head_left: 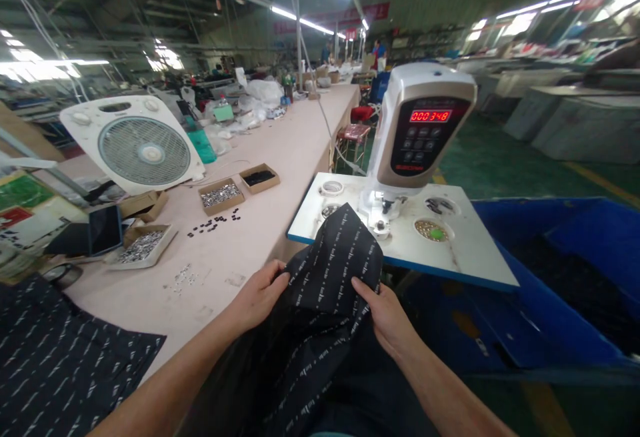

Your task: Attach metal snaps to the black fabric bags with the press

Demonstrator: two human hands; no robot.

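Observation:
A black fabric piece (335, 270) with rows of small white print is stretched between my hands, its pointed top edge lying over the near edge of the machine's white plate. My left hand (263, 293) pinches the fabric's left edge. On the right side, my right hand (387, 313) grips it with the thumb on top and the fingers hidden behind. Just beyond the fabric's tip stands a white and bronze press machine (423, 123) with a red lit display. Its plate (460, 257) has round wells, one holding small brass-coloured parts and a green piece.
On the pink table (295, 150) are a white box fan (145, 143), small boxes of metal parts (220, 195), scattered black pieces and a phone-like dark slab. More printed fabric (65, 363) lies at lower left. A blue bin (590, 237) stands at right.

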